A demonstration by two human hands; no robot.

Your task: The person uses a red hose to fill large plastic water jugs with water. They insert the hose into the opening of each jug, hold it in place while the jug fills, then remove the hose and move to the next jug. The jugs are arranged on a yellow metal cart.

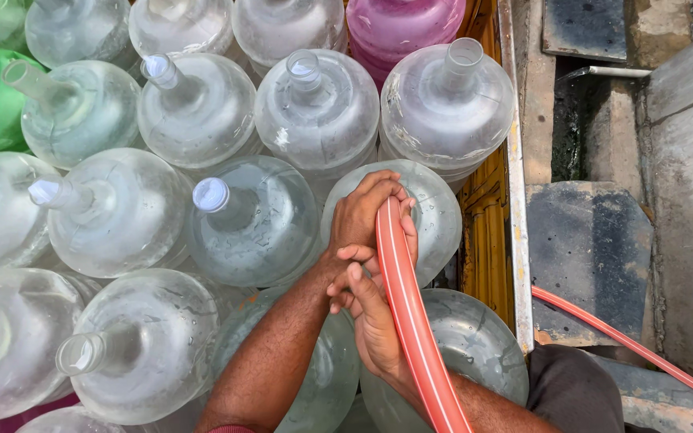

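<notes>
Both hands, left hand [358,216] and right hand [374,317], are clamped on the orange hose [411,321], its end at the middle jug [435,208]; capped jugs [254,220] at nine o'clock look filled, open ones at twelve remain.

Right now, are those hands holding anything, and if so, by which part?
Both hands grip the orange hose near its end: the left hand wraps the tip over a clear jug, and the right hand clasps just behind it.

No packages, labels, signs or screens in view
</notes>
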